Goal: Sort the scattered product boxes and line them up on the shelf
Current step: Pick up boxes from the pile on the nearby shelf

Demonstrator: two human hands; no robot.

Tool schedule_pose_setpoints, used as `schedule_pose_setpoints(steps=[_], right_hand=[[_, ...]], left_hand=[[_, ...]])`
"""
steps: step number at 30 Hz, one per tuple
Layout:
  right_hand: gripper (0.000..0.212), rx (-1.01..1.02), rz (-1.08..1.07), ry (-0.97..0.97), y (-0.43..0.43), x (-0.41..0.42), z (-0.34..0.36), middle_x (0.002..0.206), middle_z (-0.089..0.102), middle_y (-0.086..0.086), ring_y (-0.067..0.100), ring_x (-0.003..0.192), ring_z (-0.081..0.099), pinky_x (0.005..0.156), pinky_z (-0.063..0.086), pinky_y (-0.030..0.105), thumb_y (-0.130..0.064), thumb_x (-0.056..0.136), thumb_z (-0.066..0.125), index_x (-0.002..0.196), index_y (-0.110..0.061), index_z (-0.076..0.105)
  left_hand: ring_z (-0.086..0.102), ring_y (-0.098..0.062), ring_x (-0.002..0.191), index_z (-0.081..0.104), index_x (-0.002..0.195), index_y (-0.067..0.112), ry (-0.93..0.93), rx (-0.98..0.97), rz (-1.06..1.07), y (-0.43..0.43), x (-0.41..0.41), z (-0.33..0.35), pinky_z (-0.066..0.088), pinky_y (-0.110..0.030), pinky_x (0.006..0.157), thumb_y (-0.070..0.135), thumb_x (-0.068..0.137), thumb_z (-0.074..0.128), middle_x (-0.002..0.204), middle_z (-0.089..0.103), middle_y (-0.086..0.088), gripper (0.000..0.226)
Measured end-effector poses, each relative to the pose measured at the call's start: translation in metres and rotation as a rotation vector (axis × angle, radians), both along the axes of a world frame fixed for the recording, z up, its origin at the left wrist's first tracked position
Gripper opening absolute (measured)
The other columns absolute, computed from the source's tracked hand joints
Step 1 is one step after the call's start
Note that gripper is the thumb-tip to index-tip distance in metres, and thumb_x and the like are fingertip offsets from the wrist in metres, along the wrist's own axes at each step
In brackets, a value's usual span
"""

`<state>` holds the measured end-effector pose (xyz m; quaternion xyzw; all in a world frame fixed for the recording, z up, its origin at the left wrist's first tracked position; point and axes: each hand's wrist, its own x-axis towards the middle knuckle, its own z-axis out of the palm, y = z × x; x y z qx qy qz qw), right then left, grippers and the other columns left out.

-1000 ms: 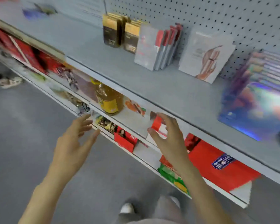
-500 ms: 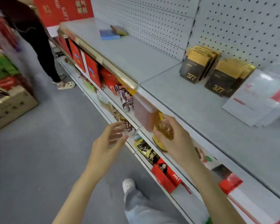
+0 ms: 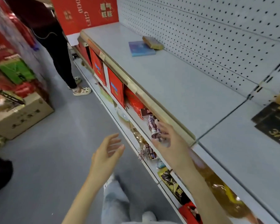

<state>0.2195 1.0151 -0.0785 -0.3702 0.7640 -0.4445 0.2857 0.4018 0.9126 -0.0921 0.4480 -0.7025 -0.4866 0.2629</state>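
Note:
A flat blue box (image 3: 141,49) lies on the grey upper shelf (image 3: 176,88) near the pegboard, with a small gold box (image 3: 152,42) resting partly on it. Black and gold boxes marked 377 (image 3: 275,126) stand at the right edge. My right hand (image 3: 170,141) hovers in front of the shelf's front edge, fingers spread, holding nothing. My left hand (image 3: 107,157) is lower and to the left over the aisle, also open and empty.
Lower shelves hold red boxes (image 3: 115,88), snack bags (image 3: 153,126) and an oil bottle (image 3: 223,193). Another person (image 3: 55,50) stands in the aisle at the far left end. A cardboard carton (image 3: 21,117) and stacked goods sit on the floor at left.
My view has swung left along the shelf; the blue and gold boxes have come closer. Both hands have moved left with it, still open and empty.

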Motion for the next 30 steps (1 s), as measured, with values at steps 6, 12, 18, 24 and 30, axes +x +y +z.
schedule_pose_setpoints(steps=[6,12,18,24,30], right_hand=[[0.046,-0.016,-0.145,0.025,-0.128,-0.011,-0.003,0.117,0.053,-0.025,-0.011,0.103,0.052,0.082,0.041,0.012,-0.036,0.085,0.069,0.125,-0.046,0.047],[0.047,-0.020,-0.259,-0.019,-0.259,-0.002,0.005,0.126,0.052,-0.020,-0.001,0.111,0.053,0.096,0.045,0.027,-0.034,0.087,0.066,0.130,-0.038,0.048],[0.046,0.012,-0.436,-0.042,-0.344,-0.030,0.011,0.123,0.053,-0.015,-0.001,0.105,0.053,0.086,0.045,0.022,-0.030,0.087,0.067,0.129,-0.035,0.049],[0.041,0.000,-0.574,-0.043,-0.420,-0.080,-0.006,0.117,0.055,-0.010,0.001,0.100,0.055,0.085,0.044,0.022,-0.030,0.085,0.069,0.122,-0.037,0.051],[0.045,0.043,-0.702,-0.061,-0.486,-0.142,-0.031,0.120,0.054,-0.004,0.014,0.113,0.052,0.094,0.040,0.025,-0.032,0.086,0.067,0.128,-0.026,0.051]], left_hand=[[0.063,0.005,0.094,0.053,0.107,0.045,-0.007,-0.028,-0.101,-0.143,-0.015,-0.006,0.048,-0.011,0.081,0.021,0.086,0.069,0.106,0.064,0.018,0.036],[0.063,0.005,0.092,0.053,0.105,0.048,-0.003,-0.008,-0.179,-0.290,-0.025,0.001,0.047,-0.007,0.078,0.030,0.082,0.065,0.105,0.065,0.017,0.032],[0.062,0.003,0.094,0.056,0.111,0.037,0.019,0.041,-0.357,-0.387,-0.074,0.005,0.046,-0.009,0.080,0.014,0.089,0.064,0.107,0.064,0.013,0.033],[0.062,0.001,0.095,0.057,0.114,0.034,0.006,0.042,-0.425,-0.468,-0.125,-0.014,0.049,-0.014,0.082,0.014,0.088,0.065,0.109,0.065,0.011,0.034],[0.063,0.001,0.090,0.058,0.115,0.027,0.021,-0.046,-0.469,-0.554,-0.201,-0.019,0.049,-0.011,0.075,0.010,0.086,0.065,0.107,0.066,0.008,0.034]])
